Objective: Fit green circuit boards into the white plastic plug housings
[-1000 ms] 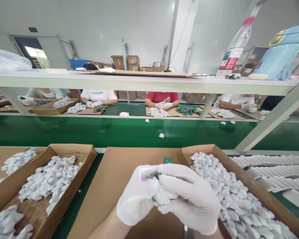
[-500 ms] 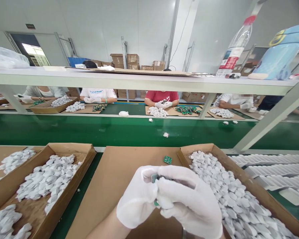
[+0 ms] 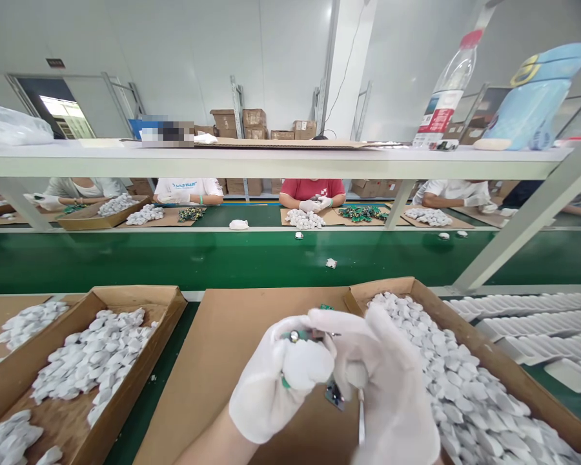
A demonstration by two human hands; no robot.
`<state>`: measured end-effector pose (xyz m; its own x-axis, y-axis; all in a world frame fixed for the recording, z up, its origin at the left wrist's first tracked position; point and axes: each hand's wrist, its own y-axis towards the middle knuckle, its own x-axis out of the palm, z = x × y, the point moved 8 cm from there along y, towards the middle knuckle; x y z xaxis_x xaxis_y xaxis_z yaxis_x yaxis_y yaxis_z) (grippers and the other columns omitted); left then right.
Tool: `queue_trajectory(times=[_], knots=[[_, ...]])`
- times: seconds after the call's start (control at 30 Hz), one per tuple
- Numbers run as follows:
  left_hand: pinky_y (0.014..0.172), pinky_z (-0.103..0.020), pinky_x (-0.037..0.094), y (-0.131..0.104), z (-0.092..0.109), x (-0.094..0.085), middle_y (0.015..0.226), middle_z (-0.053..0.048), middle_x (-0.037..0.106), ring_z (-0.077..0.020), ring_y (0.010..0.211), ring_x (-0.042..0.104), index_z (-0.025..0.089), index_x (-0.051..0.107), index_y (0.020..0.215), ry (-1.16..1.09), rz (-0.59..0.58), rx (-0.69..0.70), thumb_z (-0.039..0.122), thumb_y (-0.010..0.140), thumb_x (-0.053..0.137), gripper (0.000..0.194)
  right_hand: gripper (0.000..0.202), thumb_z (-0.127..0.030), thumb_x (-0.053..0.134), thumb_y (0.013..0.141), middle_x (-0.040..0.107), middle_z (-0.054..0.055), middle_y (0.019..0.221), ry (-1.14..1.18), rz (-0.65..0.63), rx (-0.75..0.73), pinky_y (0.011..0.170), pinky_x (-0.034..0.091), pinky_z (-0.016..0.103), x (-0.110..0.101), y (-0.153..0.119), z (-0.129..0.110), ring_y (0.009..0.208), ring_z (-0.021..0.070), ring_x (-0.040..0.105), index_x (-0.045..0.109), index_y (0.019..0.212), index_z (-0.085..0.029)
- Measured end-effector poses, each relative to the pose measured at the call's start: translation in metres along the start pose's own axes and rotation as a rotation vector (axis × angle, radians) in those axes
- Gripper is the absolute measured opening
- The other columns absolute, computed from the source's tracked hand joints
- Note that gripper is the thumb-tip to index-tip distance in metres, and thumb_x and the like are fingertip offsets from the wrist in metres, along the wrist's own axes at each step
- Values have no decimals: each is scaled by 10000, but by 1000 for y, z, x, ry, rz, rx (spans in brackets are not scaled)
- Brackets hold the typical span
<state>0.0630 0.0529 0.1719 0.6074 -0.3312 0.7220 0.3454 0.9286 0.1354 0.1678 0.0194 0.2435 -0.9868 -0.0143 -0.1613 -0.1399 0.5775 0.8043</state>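
Both my hands wear white gloves and meet low in the middle of the view, above a flat cardboard sheet (image 3: 232,336). My left hand (image 3: 271,394) grips a small white plastic shell with a green circuit board (image 3: 303,361) set in it. My right hand (image 3: 392,394) pinches the same piece from the right, fingers bent over its top. A cardboard tray (image 3: 392,287) heaped with white shells (image 3: 459,387) lies just right of my hands. A second tray of shells (image 3: 91,352) sits to the left.
A green conveyor belt (image 3: 223,258) runs across, carrying a few small white pieces (image 3: 330,263). Several gloved people work at the far side behind a white shelf (image 3: 271,161) holding a bottle (image 3: 443,97) and a blue container (image 3: 537,97). White trays (image 3: 527,316) are stacked at right.
My hands have lifted and turned the piece, so its white shell and board now face me. The small piece on the belt has drifted to the right.
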Motion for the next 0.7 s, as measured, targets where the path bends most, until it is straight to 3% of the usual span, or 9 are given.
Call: queue_trajectory(times=[0.1,0.17,0.23,0.3,0.43,0.57,0.7], knots=[[719,-164,539,0,-4,0,944,-55,737,-141,882,683,184,765,969,-196,6,-39,424,746,816,332,469,-133,602,933,747,59,1047,65,42,38,409,549,281,-14,-8,11,509,156,621,566,1365,-311],[762,-163,555,1,-9,-1,954,-49,751,-135,892,697,188,769,981,-248,7,-70,392,753,818,310,392,-81,626,890,723,47,1143,69,53,30,574,618,282,-18,-8,15,761,192,709,688,1204,-308],[751,-148,559,1,-12,-5,972,-30,756,-120,877,701,201,773,976,-267,33,-53,382,748,824,296,360,-37,650,850,723,29,1148,30,69,-7,779,632,282,-18,-5,13,975,204,710,753,1079,-294],[683,-125,548,1,-12,-9,970,-14,754,-103,832,694,214,776,967,-248,45,7,386,755,817,277,393,0,662,821,730,27,1144,-6,104,-36,853,613,234,-14,-2,8,1004,178,712,767,1083,-274],[575,-180,527,-3,-6,-14,780,-8,702,-96,603,608,225,762,1007,-109,41,155,436,771,787,318,435,31,635,793,749,19,1104,7,149,-53,835,602,158,-4,1,-3,938,139,735,775,1085,-260],[569,-210,502,-7,6,-19,633,8,608,-106,557,545,222,756,989,-11,120,248,406,741,817,315,490,1,634,750,738,32,1155,42,84,-5,809,625,212,1,-1,0,974,190,732,757,1137,-274],[542,-160,461,-3,1,-16,845,-36,704,-84,614,567,215,752,986,-101,111,148,423,754,807,316,510,-60,614,790,652,71,1328,12,141,128,554,616,210,-10,-7,15,950,229,733,697,1241,-284]])
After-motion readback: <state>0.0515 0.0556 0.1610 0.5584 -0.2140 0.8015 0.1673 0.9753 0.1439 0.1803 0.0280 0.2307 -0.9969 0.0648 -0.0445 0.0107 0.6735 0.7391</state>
